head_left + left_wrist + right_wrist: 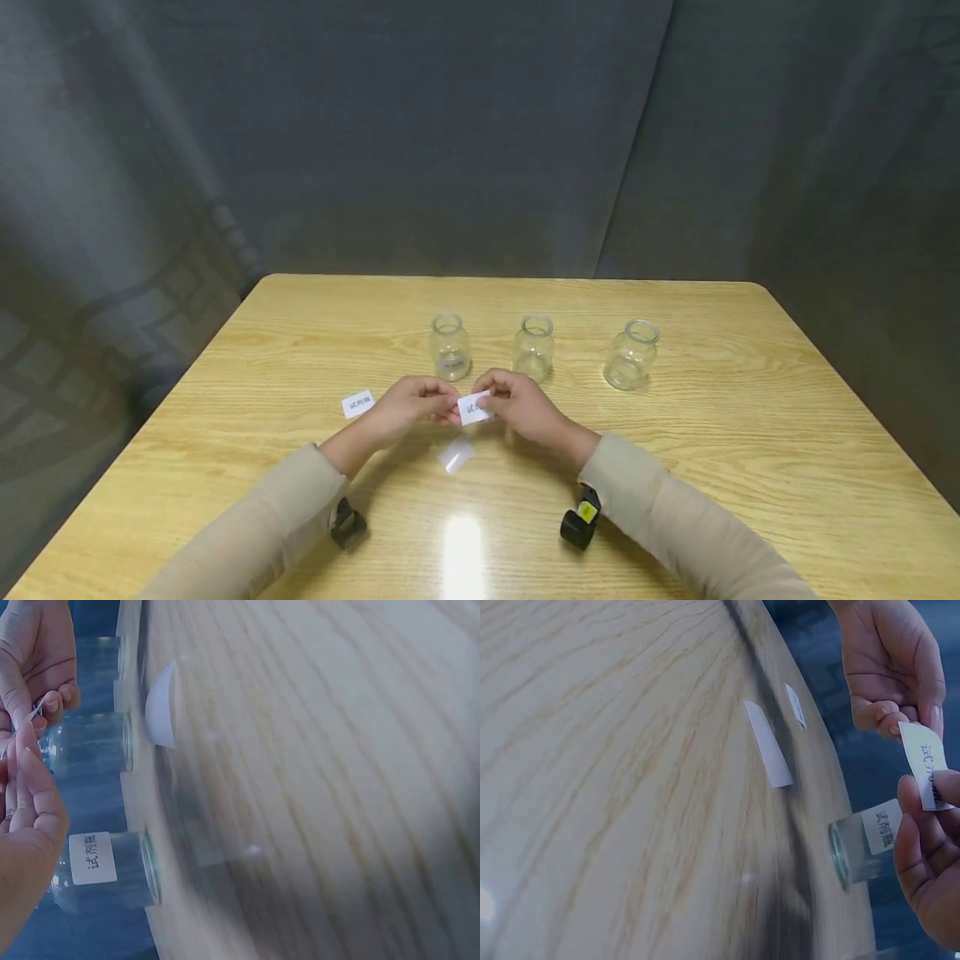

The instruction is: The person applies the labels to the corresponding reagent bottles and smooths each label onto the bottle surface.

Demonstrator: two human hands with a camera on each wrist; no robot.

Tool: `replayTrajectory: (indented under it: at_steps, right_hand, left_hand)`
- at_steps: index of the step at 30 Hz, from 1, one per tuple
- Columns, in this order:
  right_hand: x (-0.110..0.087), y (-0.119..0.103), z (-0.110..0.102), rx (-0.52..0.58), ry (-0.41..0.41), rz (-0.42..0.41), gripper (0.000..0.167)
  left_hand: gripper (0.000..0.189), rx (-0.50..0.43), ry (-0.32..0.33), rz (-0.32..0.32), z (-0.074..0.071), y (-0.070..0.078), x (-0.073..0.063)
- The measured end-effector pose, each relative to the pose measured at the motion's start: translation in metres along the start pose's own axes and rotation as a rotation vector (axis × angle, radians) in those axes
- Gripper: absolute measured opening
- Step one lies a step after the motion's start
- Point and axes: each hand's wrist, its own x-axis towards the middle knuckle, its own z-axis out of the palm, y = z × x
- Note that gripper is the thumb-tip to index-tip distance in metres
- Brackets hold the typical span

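Note:
A small white label with dark printed characters (pixel 471 409) is held up between both hands over the table. My right hand (pixel 527 407) pinches its right part between thumb and fingers. At its left edge, the thumb and fingertips of my left hand (pixel 411 407) pinch it near a corner. Below the hands lies a blank, glossy white slip (pixel 456 455). Behind them, a glass jar (pixel 450 346) bears a similar white label (pixel 94 859) on its side. A middle glass jar (pixel 533 350) stands behind the right hand, with no label seen on it.
Another printed white label (pixel 358 404) lies on the wooden table (pixel 712 467), left of the left hand. A third glass jar (pixel 631 356) stands at the right. Dark curtain (pixel 450 142) hangs behind the table's far edge.

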Motion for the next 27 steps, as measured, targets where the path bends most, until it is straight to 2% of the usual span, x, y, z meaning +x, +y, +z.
replayTrajectory:
  at_steps: [4, 9, 14, 19, 27]
  right_hand:
    - [-0.003, 0.0, -0.005, 0.026, 0.001, 0.0, 0.011]
    - [-0.004, 0.002, -0.011, 0.032, 0.022, -0.011, 0.012]
    - [-0.005, 0.005, -0.014, 0.044, 0.043, 0.013, 0.012]
    - [-0.006, 0.006, -0.016, 0.061, 0.053, 0.028, 0.013]
    - [-0.009, 0.008, -0.018, 0.015, 0.078, 0.036, 0.012]
  left_hand:
    - [0.025, -0.009, -0.006, 0.002, 0.003, 0.0, 0.005]
    - [0.024, -0.015, 0.03, -0.02, 0.009, 0.0, 0.012]
    - [0.021, -0.005, 0.047, -0.03, 0.015, 0.002, 0.017]
    - [0.02, -0.033, 0.047, -0.029, 0.02, 0.003, 0.021]
    - [0.019, -0.058, 0.056, -0.031, 0.023, 0.002, 0.025]
